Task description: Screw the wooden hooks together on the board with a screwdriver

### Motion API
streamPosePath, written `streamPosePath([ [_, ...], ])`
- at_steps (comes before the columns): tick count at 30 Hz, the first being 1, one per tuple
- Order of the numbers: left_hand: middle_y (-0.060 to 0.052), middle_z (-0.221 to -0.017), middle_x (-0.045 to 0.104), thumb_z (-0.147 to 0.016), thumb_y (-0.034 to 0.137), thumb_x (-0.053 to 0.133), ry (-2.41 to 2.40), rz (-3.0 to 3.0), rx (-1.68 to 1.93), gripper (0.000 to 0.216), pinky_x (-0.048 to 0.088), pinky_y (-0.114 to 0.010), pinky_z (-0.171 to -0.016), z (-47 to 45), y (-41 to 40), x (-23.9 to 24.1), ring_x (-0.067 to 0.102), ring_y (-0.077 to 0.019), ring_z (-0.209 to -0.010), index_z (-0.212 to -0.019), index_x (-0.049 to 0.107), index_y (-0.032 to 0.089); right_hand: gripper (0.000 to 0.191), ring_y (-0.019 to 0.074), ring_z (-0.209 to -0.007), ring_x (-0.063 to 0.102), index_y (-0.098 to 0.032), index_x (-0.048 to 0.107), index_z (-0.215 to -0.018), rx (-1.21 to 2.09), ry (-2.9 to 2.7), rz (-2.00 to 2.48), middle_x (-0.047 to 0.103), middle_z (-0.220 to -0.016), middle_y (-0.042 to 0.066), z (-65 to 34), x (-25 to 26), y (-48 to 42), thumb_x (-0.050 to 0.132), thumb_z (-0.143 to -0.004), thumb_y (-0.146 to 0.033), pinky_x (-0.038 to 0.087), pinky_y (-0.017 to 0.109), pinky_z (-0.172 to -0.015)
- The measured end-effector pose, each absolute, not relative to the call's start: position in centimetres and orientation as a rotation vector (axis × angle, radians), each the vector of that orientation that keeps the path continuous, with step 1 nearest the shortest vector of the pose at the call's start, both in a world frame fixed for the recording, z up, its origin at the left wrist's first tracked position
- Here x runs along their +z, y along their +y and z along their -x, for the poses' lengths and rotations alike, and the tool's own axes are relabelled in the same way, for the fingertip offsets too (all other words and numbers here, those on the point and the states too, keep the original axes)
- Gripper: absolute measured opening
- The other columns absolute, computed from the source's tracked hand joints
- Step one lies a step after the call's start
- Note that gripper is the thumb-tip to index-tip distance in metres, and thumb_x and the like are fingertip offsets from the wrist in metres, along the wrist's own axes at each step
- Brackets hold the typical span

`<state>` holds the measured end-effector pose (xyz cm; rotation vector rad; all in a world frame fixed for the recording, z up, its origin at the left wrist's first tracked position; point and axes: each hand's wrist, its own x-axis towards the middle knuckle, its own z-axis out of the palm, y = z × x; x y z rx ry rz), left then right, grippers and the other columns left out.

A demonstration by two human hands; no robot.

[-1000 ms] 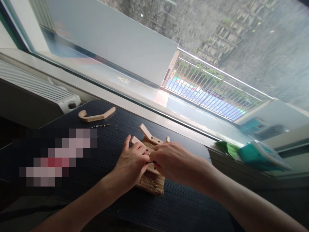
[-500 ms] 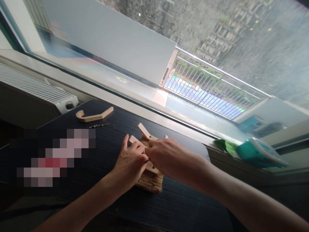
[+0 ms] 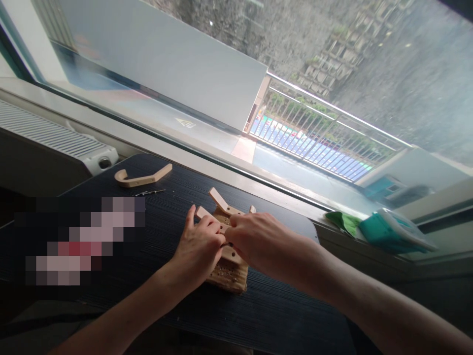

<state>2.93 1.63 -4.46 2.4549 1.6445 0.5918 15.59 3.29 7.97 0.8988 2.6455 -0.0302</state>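
Observation:
A small wooden board (image 3: 229,275) with several drilled holes lies on the dark table (image 3: 158,227). Wooden strips (image 3: 220,200) stick up from its far end. My left hand (image 3: 197,251) rests on the board's left side, fingers curled over it. My right hand (image 3: 258,244) sits over the board's middle with fingertips pinched together against the left hand's fingers. What the pinch holds is hidden.
A curved wooden hook piece (image 3: 142,177) lies at the table's far left, with thin metal pins (image 3: 150,193) beside it. A white radiator (image 3: 55,140) stands at left. On the window sill at right rest a green cloth (image 3: 345,222) and a teal box (image 3: 395,231).
Both hands stay on the board. The right hand has crept slightly left and toward the far end; the view has drifted a little.

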Motion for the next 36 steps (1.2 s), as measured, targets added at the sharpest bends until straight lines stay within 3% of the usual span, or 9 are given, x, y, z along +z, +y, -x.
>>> streamPosePath([
  [7,-0.002,-0.091,0.07,-0.076,0.009,0.057,1.632,-2.498,0.593,0.018,0.015,-0.066,-0.111,-3.0,1.7,-4.4,0.058,-0.0253,-0.104,-0.078,0.069,0.021,0.025,0.0177,-0.075,0.063,-0.015,0.068,-0.085,-0.05,2.549,-0.976,0.068,-0.087,0.007,-15.3,8.3,3.8,0.047,-0.095,-0.023,0.037,0.028,-0.061],
  [11,-0.001,-0.089,0.07,-0.077,0.01,0.057,1.621,-2.504,0.594,0.019,0.014,-0.067,-0.11,-2.9,1.6,-4.5,0.058,-0.0251,-0.103,-0.078,0.07,0.024,0.015,0.0175,-0.076,0.063,-0.018,0.067,-0.094,-0.043,2.628,-0.96,0.068,-0.093,0.005,-16.0,8.2,3.6,0.053,-0.089,-0.015,0.033,0.027,-0.055],
  [14,-0.002,-0.091,0.07,-0.077,0.01,0.058,1.631,-2.5,0.587,0.018,0.014,-0.066,-0.111,-2.8,1.6,-4.5,0.058,-0.0255,-0.105,-0.079,0.07,0.023,0.016,0.0166,-0.071,0.061,-0.018,0.068,-0.086,0.007,2.68,-0.948,0.067,-0.09,0.004,-16.3,7.6,3.5,0.054,-0.086,-0.009,0.032,0.027,-0.055],
  [22,-0.003,-0.093,0.07,-0.076,0.009,0.057,1.636,-2.495,0.567,0.018,0.013,-0.065,-0.111,-3.0,1.7,-4.2,0.058,-0.0251,-0.106,-0.077,0.07,0.021,0.023,0.0183,-0.071,0.063,-0.015,0.069,-0.082,-0.005,2.549,-0.979,0.069,-0.081,0.005,-15.5,8.1,3.8,0.051,-0.093,-0.024,0.032,0.028,-0.055],
  [28,-0.002,-0.091,0.07,-0.076,0.01,0.059,1.629,-2.494,0.587,0.018,0.014,-0.066,-0.111,-2.9,1.6,-4.3,0.058,-0.0253,-0.104,-0.078,0.071,0.023,0.015,0.0163,-0.067,0.061,-0.017,0.07,-0.084,0.013,2.636,-0.96,0.069,-0.083,0.004,-16.1,8.1,3.3,0.055,-0.087,-0.015,0.024,0.028,-0.049],
  [32,-0.003,-0.092,0.07,-0.075,0.008,0.059,1.636,-2.492,0.592,0.019,0.014,-0.066,-0.111,-2.9,1.6,-4.3,0.058,-0.0254,-0.105,-0.076,0.07,0.023,0.016,0.0151,-0.065,0.06,-0.016,0.069,-0.08,0.013,2.657,-0.965,0.068,-0.082,0.003,-16.1,7.8,3.5,0.055,-0.086,-0.01,0.026,0.028,-0.05],
  [36,-0.002,-0.091,0.07,-0.076,0.008,0.057,1.624,-2.494,0.563,0.019,0.012,-0.066,-0.111,-2.9,1.6,-4.2,0.058,-0.0248,-0.105,-0.071,0.069,0.022,0.02,0.0171,-0.075,0.064,-0.014,0.069,-0.085,-0.034,2.557,-1.002,0.07,-0.085,0.007,-15.7,8.2,3.9,0.051,-0.092,-0.02,0.032,0.026,-0.056],
])
